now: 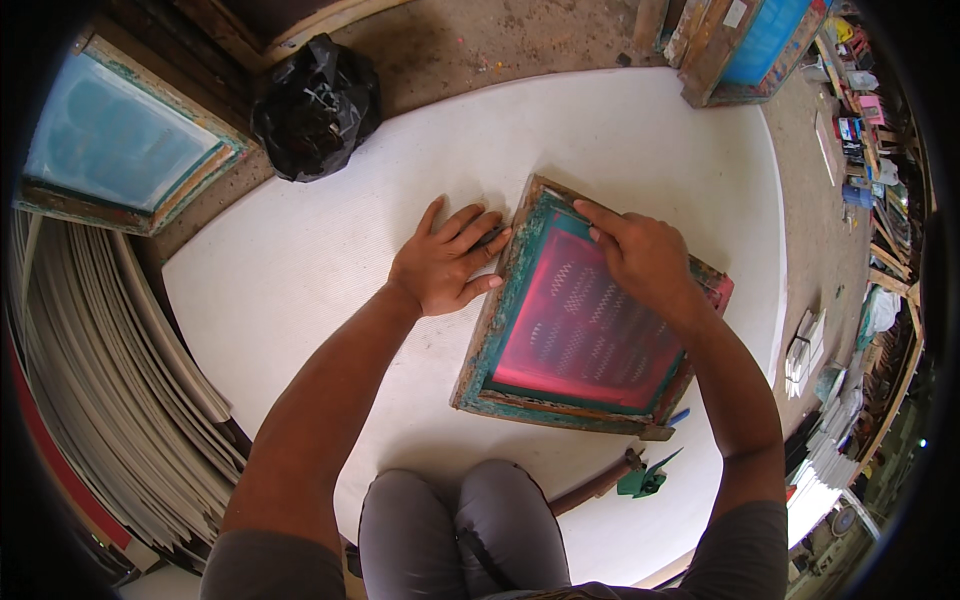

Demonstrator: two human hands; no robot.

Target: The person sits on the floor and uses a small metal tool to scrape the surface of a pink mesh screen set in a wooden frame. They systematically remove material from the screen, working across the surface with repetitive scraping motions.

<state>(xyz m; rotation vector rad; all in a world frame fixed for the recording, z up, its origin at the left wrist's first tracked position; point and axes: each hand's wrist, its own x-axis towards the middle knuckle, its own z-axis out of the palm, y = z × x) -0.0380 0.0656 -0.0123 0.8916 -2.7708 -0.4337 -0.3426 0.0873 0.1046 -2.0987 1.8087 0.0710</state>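
A screen-printing frame with worn, green-stained wood and pink-and-green mesh lies at a slant on a large white sheet. Rows of small pale marks run across its mesh. My left hand is open, palm down on the sheet, fingers spread, with its fingertips against or close beside the frame's left side. Over the frame's far rail, my right hand is closed, with index finger stretched along the rail and thumb on the inner side. Its other fingers are hidden behind the hand.
A black plastic bag stands beyond the white sheet. Another framed screen is at far left, above stacked sheets. A blue-meshed frame stands far right. A green object lies near my knees; clutter lines the right.
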